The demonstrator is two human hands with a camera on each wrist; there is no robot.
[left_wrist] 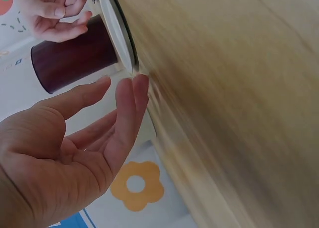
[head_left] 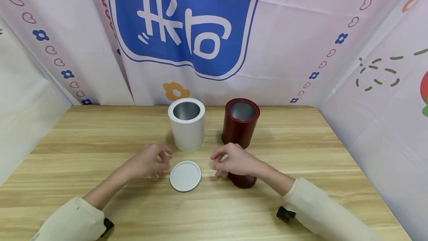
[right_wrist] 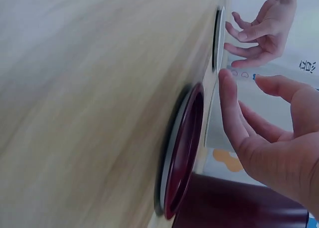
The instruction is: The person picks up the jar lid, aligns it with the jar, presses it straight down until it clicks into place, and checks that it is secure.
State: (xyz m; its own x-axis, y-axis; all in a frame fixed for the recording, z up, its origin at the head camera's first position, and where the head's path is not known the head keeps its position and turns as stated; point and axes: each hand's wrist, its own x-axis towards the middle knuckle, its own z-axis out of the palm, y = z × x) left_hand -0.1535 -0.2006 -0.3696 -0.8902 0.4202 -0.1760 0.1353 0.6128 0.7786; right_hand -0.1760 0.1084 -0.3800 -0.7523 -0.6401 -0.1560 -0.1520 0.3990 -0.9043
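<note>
A round white lid lies flat on the table between the two hands. My left hand hovers just left of it, fingers loosely bent and holding nothing. Over the dark red lid is my right hand, its fingers relaxed around bare air; the hand hides part of that lid. In the right wrist view the red lid is apart from the fingers. Behind the lids stand a white can and a dark red can, both upright with uncovered tops.
The wooden table ends at a hanging printed cloth behind the cans. More pale cloth closes off the right side, and another sheet the left. Both forearms wear cream sleeves.
</note>
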